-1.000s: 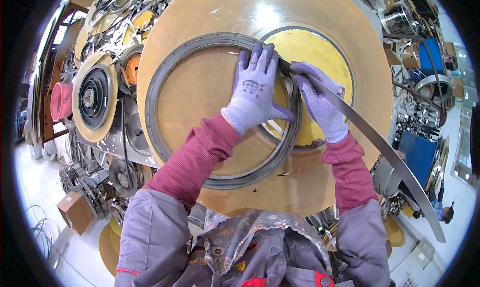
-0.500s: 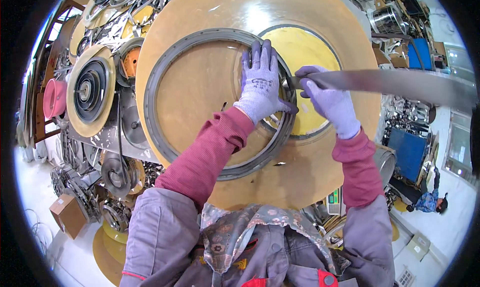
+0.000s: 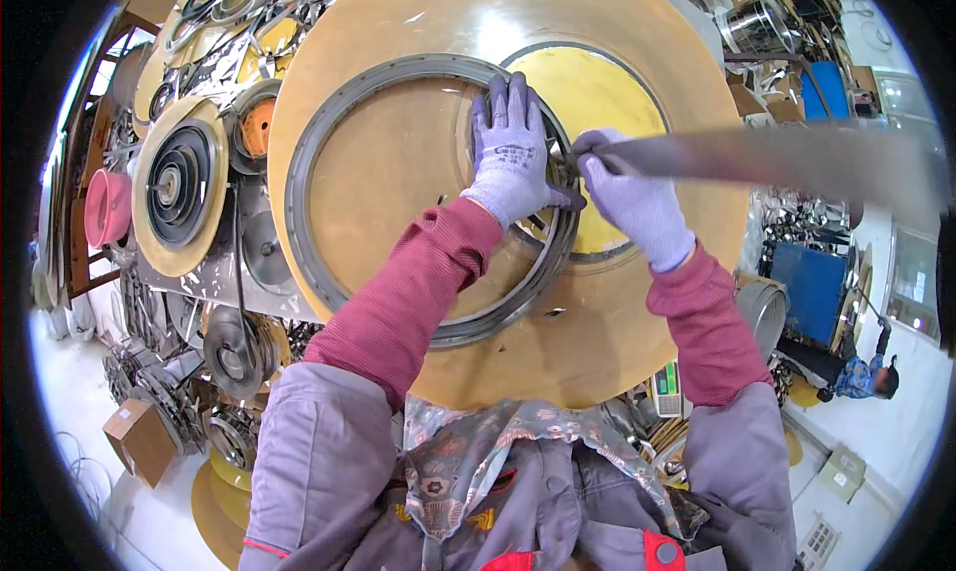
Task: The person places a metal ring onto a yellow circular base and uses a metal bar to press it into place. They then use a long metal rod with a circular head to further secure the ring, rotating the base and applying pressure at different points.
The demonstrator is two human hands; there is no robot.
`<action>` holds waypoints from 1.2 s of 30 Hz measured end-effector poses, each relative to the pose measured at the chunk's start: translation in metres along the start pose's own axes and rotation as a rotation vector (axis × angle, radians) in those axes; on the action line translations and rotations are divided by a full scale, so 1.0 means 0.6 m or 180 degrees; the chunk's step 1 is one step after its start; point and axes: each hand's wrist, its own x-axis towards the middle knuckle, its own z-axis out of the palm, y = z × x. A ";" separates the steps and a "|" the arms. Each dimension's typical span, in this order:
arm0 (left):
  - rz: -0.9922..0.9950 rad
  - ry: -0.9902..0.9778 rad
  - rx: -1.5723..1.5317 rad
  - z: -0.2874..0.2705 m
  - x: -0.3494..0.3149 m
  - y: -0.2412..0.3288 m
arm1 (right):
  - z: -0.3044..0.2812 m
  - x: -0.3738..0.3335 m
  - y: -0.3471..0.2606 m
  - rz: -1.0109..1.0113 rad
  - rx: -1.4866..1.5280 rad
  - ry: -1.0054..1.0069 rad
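My left hand (image 3: 511,163), in a pale purple glove, lies flat with fingers stretched over the right side of a large grey ring (image 3: 299,198). Its thumb points right across the rim. Close beside it, my right hand (image 3: 637,201), gloved alike, is closed around the end of a long, flat grey metal strip (image 3: 747,156). The strip reaches far to the right and blurs there. Its gripped end is near the ring's right rim; whether it touches is hidden by my fingers. Partly under the ring lies a yellow disc (image 3: 597,98) with a dark edge.
Everything rests on a big round tan board (image 3: 637,332). To the left stand a disc with black coils (image 3: 177,188) and a pink bowl-like piece (image 3: 107,208). A small scale (image 3: 667,387) is by the board's near right edge. A person (image 3: 861,374) appears farther right.
My right hand has moved slightly left with the strip's end, closer to my left hand. The strip's far end has shifted. My left hand stays flat on the ring.
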 end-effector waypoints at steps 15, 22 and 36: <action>-0.0042 -0.0131 0.0101 0.000 0.001 0.005 | -0.018 0.067 -0.036 0.0386 -0.0595 -0.0962; 0.0065 0.0064 -0.0281 0.000 -0.020 0.002 | -0.041 0.070 0.001 0.1598 0.0773 -0.1008; -0.0015 -0.0030 -0.0445 -0.005 -0.056 0.030 | -0.047 0.030 0.018 0.1936 0.2339 -0.0769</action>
